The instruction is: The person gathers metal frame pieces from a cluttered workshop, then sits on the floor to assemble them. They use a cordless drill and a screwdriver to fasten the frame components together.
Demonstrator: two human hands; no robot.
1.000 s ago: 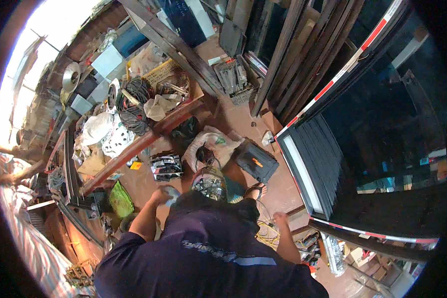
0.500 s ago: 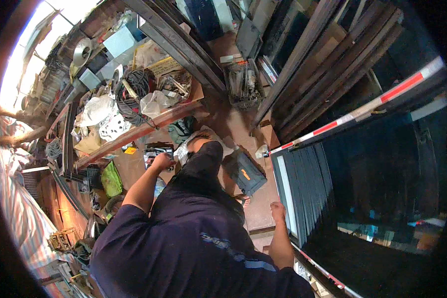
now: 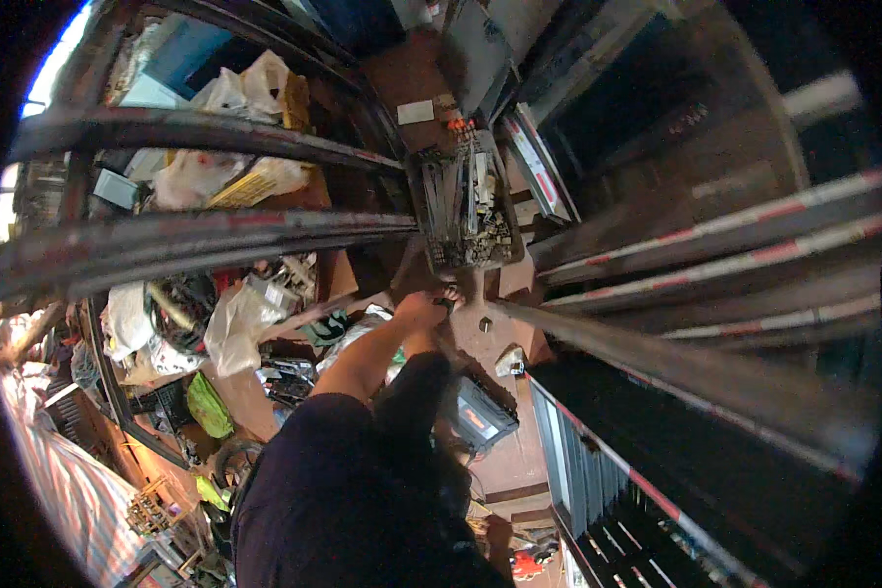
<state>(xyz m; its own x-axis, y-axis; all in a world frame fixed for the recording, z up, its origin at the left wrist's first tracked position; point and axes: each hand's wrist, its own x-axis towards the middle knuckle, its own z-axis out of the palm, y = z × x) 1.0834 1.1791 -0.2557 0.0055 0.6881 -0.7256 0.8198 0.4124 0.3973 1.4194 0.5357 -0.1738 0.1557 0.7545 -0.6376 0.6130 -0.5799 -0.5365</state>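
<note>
My left hand (image 3: 421, 312) reaches forward over my knee, just short of the plastic crate (image 3: 465, 260) of metal bits and rods. Its fingers merge with a small dark shape beside them, and I cannot make out whether they hold it. My right hand (image 3: 498, 534) hangs low by my side, in shadow, its fingers too dark and blurred to read. A grey case (image 3: 485, 419) with an orange mark lies on the floor to the right of my leg. A small dark round thing (image 3: 485, 324) sits on the floor near the crate.
Long metal profiles (image 3: 216, 235) stretch across the left, with more (image 3: 715, 250) leaning at the right. A rack of dark profiles (image 3: 598, 441) stands on the right. Plastic bags (image 3: 245, 323) and cables crowd the left bench. A green bag (image 3: 209, 405) lies below it.
My body has moved forward, bringing the crate nearer. The left hand has swung forward from beside the leg to near the crate. The right hand has dropped back toward my body.
</note>
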